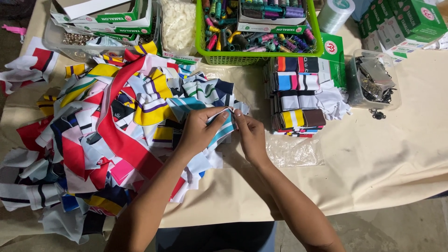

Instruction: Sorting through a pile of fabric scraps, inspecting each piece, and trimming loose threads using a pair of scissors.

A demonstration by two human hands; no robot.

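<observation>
Both hands, left (198, 133) and right (252, 135), pinched shut on striped cloth strip (223, 127), just right of loose scrap pile (107, 130) on bench (382, 154). Risk: slack grip, strip dropping into pile, lost among look-alike scraps.

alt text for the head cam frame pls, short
Both hands, left hand and right hand, pinch a small teal-and-white striped fabric piece above a cloth-covered table. A loose heap of colourful fabric scraps lies to the left, a neat stack of folded pieces to the right, and a green basket of thread spools behind.
</observation>
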